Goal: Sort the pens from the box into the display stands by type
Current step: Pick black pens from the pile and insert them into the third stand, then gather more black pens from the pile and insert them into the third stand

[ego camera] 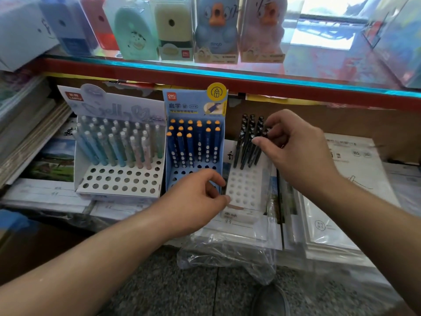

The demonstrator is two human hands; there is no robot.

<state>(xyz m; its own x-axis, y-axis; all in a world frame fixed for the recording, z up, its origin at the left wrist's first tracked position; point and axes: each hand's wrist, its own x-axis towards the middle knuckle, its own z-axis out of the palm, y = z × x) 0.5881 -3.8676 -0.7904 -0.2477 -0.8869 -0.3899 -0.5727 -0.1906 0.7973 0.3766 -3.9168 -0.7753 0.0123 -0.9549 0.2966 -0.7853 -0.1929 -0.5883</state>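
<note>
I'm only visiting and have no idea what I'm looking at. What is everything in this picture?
pale stand: one, white-grey, left
pastel pens: many, blue, green and pink, upright in the pale stand
blue stand: one, blue, middle
blue pens: over a dozen, blue with orange tops, in the blue stand
white stand: one, white, right of the blue stand
black pens: several, black, back of the white stand
boxed sharpeners: several, mixed colours, on the glass shelf above
paper packs: stacks, mostly white, under and around the stands
plastic bag: one, clear, before the white stand
shoe: one, dark, bottom edge
left hand: grips the white stand's front left corner
right hand: pinches the black pens
</note>
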